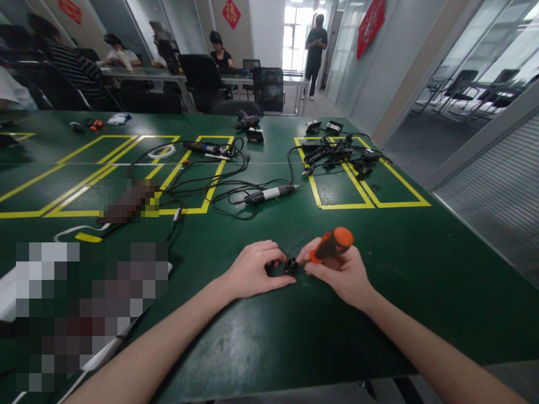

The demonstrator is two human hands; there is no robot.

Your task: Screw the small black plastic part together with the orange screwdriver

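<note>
So the small black part (291,267) is down at the near side of the green bench (252,342), right between the two hands. Left hand (252,272) has it in a pinch, thumb on the near side and fingers curled round from the far side. Right hand (349,278) is wrapped round the orange and black handle of a screwdriver (337,244), which leans over, with the fingertips right beside the part. Can't see the shaft or tip properly, so no idea if it's touching the part.

Handling-wise, I'd guess the part is light and stiff, hard plastic or metal. It looks roundish and could be a bit slick, so I'd take it low round the sides, thumb opposite fingers, and leave the top free. Doesn't look fragile to me, but something that small could roll or twist out of a loose grip. The screwdriver's handle is fat and probably grippy, so a full wrap makes sense; it's likely top-heavy if you only hold it down low.

Further out there's a silver and black power tool (272,194) lying on its side with its cord (291,163) running off, plus a tangle of black gear (332,152) by the yellow tape (343,206). Both are well apart from the hands.
</note>
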